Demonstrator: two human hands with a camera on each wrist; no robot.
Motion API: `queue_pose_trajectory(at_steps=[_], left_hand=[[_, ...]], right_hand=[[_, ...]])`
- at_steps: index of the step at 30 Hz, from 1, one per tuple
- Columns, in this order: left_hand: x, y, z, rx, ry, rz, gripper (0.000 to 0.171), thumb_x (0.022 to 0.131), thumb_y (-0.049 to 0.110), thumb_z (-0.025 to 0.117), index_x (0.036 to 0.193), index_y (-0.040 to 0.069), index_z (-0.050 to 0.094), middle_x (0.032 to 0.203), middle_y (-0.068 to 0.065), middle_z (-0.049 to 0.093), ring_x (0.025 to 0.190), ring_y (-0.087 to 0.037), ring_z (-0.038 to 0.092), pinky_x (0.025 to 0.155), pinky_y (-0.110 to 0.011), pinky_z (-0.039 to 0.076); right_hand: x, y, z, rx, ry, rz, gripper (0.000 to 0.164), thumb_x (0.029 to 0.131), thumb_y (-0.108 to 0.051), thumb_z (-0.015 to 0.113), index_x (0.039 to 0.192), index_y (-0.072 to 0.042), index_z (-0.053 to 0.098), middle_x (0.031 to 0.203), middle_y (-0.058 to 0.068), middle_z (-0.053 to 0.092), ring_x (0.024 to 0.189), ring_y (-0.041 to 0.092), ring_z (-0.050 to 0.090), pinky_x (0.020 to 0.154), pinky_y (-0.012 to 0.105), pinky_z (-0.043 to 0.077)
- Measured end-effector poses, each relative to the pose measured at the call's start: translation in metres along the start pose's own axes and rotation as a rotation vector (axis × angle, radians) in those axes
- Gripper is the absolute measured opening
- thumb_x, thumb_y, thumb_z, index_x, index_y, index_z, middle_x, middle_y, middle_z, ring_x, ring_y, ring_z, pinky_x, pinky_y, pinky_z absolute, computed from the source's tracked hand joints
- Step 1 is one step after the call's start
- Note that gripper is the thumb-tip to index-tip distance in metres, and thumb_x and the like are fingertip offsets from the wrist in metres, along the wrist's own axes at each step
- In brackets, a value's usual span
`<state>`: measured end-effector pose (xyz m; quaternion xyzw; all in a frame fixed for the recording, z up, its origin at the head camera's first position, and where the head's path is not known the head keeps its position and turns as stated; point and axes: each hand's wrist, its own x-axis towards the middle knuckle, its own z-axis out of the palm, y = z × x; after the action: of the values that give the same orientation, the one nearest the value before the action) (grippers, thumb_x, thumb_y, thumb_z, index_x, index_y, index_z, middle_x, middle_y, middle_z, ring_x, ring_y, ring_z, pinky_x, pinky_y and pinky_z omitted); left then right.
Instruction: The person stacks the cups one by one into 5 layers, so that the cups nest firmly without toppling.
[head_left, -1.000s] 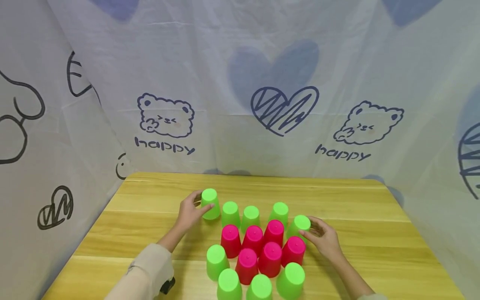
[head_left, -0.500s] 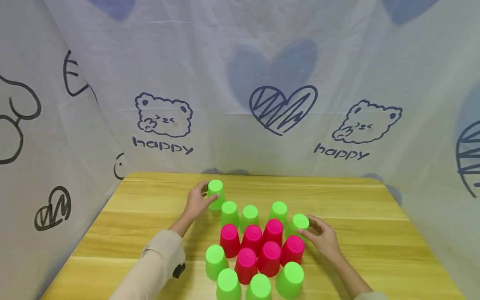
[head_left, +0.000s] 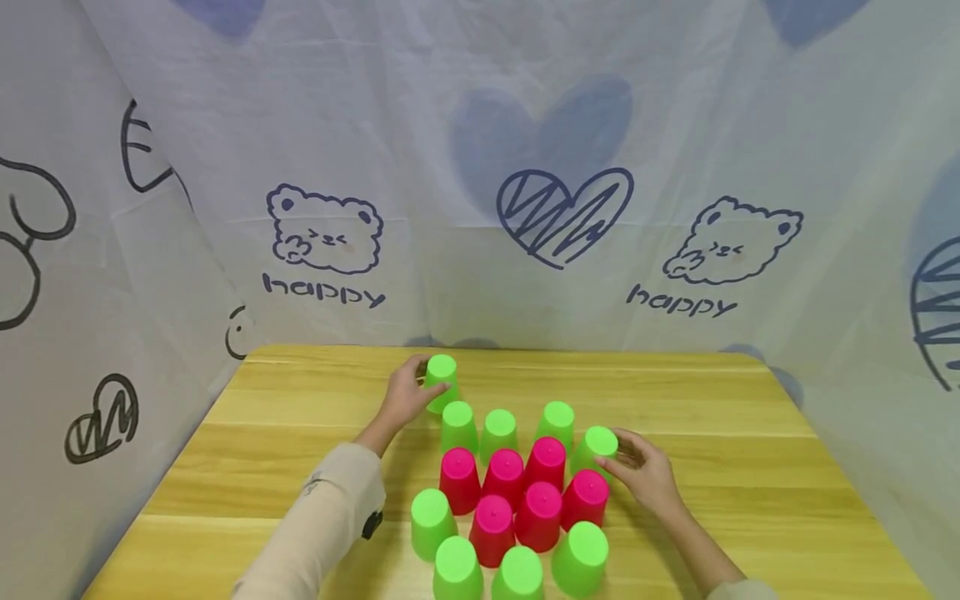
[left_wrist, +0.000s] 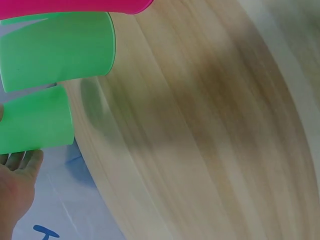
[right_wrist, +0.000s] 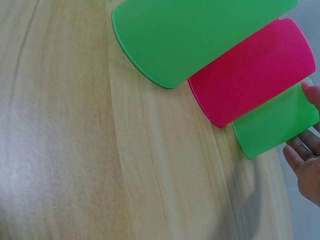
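My left hand grips an upside-down green plastic cup between thumb and fingers, behind the other cups. In the left wrist view that cup looks lifted slightly off the wood. On the right side, my right hand holds another upturned green cup, thumb on the near side and fingers round the far side. The right wrist view shows this cup beside a pink cup. Several pink cups stand upside down in a tight cluster between the hands.
Green cups stand around the cluster: one at the front left, one at the front right, others along the front and back. The wooden table ends at a printed cloth backdrop.
My left hand has carried its green cup away from me and a little to the right, from beside the back row to behind it. My right hand and the other cups stay in place.
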<state>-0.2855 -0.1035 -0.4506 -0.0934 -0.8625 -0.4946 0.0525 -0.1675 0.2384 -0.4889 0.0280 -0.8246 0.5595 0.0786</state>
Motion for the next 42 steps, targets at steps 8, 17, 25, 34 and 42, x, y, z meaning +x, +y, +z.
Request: queue_pose_trajectory(at_steps=[8, 17, 25, 34, 42], left_hand=[[0.005, 0.006, 0.003, 0.044, -0.065, 0.002, 0.05, 0.08, 0.006, 0.069, 0.121, -0.011, 0.047, 0.119, -0.028, 0.056, 0.11, -0.04, 0.056, 0.094, -0.044, 0.049], [0.001, 0.0, 0.014, 0.04, -0.149, 0.011, 0.044, 0.081, 0.002, 0.068, 0.117, -0.012, 0.047, 0.117, -0.029, 0.056, 0.114, -0.043, 0.053, 0.098, -0.048, 0.045], [0.001, 0.001, 0.015, 0.087, -0.152, 0.051, 0.044, 0.081, 0.001, 0.067, 0.117, -0.012, 0.047, 0.117, -0.029, 0.056, 0.112, -0.043, 0.054, 0.098, -0.049, 0.045], [0.002, -0.007, 0.019, 0.135, -0.153, 0.041, 0.042, 0.083, 0.002, 0.065, 0.119, -0.012, 0.047, 0.116, -0.029, 0.056, 0.11, -0.042, 0.055, 0.097, -0.047, 0.047], [0.002, -0.006, 0.018, 0.15, -0.15, 0.044, 0.046, 0.084, 0.004, 0.065, 0.123, -0.011, 0.045, 0.121, -0.03, 0.054, 0.11, -0.045, 0.054, 0.095, -0.05, 0.046]], right_hand=[[0.001, -0.001, 0.0, -0.014, -0.014, 0.006, 0.046, 0.079, -0.009, 0.072, 0.12, 0.005, 0.056, 0.115, 0.023, 0.061, 0.091, -0.01, 0.055, 0.083, 0.011, 0.048], [-0.002, -0.002, -0.001, -0.004, -0.011, 0.013, 0.046, 0.078, -0.008, 0.072, 0.119, 0.005, 0.056, 0.115, 0.023, 0.062, 0.092, -0.009, 0.055, 0.083, 0.012, 0.049], [-0.001, -0.003, -0.001, -0.006, -0.017, 0.021, 0.047, 0.078, -0.009, 0.073, 0.12, 0.004, 0.056, 0.115, 0.022, 0.062, 0.092, -0.01, 0.055, 0.084, 0.012, 0.049], [0.0, -0.005, -0.002, -0.025, -0.023, 0.028, 0.047, 0.079, -0.01, 0.073, 0.12, 0.004, 0.055, 0.115, 0.021, 0.062, 0.092, -0.009, 0.055, 0.085, 0.013, 0.049], [0.001, -0.005, -0.001, -0.027, -0.02, 0.013, 0.048, 0.078, -0.009, 0.073, 0.121, 0.004, 0.055, 0.115, 0.022, 0.062, 0.092, -0.01, 0.054, 0.085, 0.014, 0.05]])
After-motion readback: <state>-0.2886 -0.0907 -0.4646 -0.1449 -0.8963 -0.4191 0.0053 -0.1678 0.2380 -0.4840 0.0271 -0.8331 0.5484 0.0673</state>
